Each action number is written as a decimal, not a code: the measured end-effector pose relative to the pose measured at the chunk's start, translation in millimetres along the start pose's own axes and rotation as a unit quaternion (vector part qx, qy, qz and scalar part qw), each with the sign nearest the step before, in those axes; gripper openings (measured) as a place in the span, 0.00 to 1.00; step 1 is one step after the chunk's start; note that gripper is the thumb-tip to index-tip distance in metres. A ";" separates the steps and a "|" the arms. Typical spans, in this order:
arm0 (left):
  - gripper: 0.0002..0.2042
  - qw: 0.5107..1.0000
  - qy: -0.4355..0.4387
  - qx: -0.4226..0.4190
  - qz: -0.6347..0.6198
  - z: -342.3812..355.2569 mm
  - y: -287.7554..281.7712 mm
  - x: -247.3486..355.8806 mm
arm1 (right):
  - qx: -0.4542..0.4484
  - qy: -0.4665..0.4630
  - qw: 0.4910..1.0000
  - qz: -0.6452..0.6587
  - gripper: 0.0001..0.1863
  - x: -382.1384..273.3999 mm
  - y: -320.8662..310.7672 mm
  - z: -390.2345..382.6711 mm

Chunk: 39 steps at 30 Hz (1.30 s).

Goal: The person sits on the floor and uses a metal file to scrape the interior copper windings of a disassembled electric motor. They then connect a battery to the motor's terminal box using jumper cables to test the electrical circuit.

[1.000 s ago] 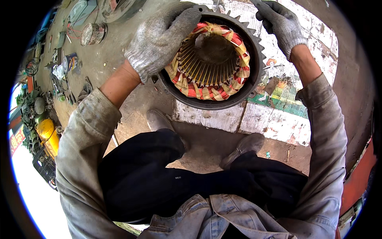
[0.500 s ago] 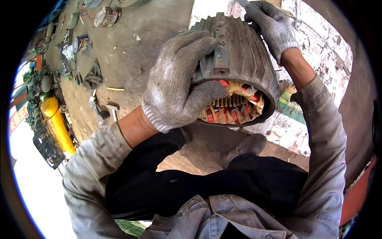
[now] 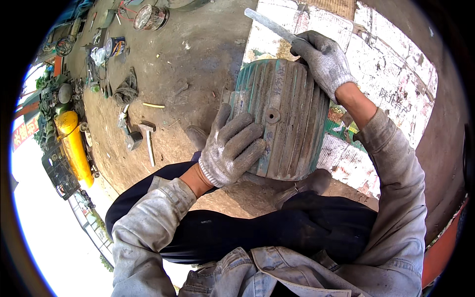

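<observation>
A ribbed, grey-green electric motor housing (image 3: 282, 119) is tilted in front of me, its finned side with a round hole facing up. My left hand (image 3: 230, 148), in a grey knit glove, lies against its left side with the fingers stretched out and somewhat apart. At the far right edge of the housing is my gloved right hand (image 3: 324, 62), closed round one end of a flat grey metal bar (image 3: 269, 24). The bar sticks out to the upper left. The housing's open end and its windings are hidden from view now.
Printed cardboard sheets (image 3: 396, 79) cover the ground at the right. On the dirt floor at left lie a hammer (image 3: 150, 143), a yellow strip (image 3: 153, 105) and a dark rag (image 3: 126, 88). Farther off stand a paint tin (image 3: 115, 47) and a rusty tin (image 3: 151, 17).
The housing has tipped, turning its open end with red and yellow windings out of sight. My left hand has moved down along its side; my right hand has come slightly nearer, still with the bar.
</observation>
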State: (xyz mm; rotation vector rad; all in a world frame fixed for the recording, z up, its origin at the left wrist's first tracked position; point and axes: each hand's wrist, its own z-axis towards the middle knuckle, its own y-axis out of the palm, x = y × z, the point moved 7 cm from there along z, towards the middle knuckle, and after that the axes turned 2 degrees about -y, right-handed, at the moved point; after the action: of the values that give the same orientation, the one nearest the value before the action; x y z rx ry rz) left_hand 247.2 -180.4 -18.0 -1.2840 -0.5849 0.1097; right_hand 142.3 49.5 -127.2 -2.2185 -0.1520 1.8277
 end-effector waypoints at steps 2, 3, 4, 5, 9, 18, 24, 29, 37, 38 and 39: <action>0.14 1.000 0.012 0.011 -0.002 -8.4 4.7 5.1 | -0.036 0.019 0.999 0.002 0.18 -2.3 5.7 -2.8; 0.14 0.999 0.023 0.022 -0.003 -15.2 9.5 7.7 | -0.059 0.030 0.998 0.007 0.18 -4.3 10.6 -6.7; 0.15 0.999 0.035 0.032 -0.005 -24.1 16.5 9.6 | -0.082 0.041 0.996 0.012 0.17 -7.6 17.1 -11.6; 0.16 0.998 0.048 0.040 -0.010 -29.1 20.6 12.9 | -0.104 0.055 0.993 0.017 0.17 -8.6 23.4 -16.6; 0.15 0.997 0.073 0.022 -0.015 -43.0 27.1 20.0 | -0.166 -0.006 0.985 -0.053 0.21 -13.9 42.5 -22.2; 0.24 0.990 -0.129 0.059 -0.017 -57.8 2.1 6.1 | -0.167 -0.072 0.975 -0.130 0.23 -35.6 40.3 -25.2; 0.38 0.459 -0.745 0.289 -0.388 -165.0 76.7 -17.9 | -0.179 -0.062 0.973 -0.130 0.22 -39.6 53.7 -23.9; 0.40 0.303 -0.626 0.280 -0.662 -124.5 122.4 -15.7 | -0.151 -0.056 0.977 -0.141 0.21 -40.5 48.0 -32.8; 0.30 0.384 -0.597 0.284 -0.645 -85.3 102.9 -11.9 | 0.023 0.097 0.994 0.043 0.16 8.7 -25.8 -128.3; 0.30 0.434 -0.613 0.268 -0.603 -79.4 97.9 -7.9 | 0.048 0.134 0.985 0.093 0.15 21.3 -35.1 -146.6; 0.30 0.482 -0.628 0.252 -0.556 -78.0 94.3 -3.4 | 0.075 0.167 0.973 0.144 0.14 33.1 -42.9 -165.1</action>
State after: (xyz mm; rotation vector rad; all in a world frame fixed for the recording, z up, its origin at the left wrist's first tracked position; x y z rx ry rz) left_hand 303.4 -221.3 -118.7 0.2256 -2.3609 0.1020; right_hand 313.8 76.6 -118.6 -2.4967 0.3769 1.4972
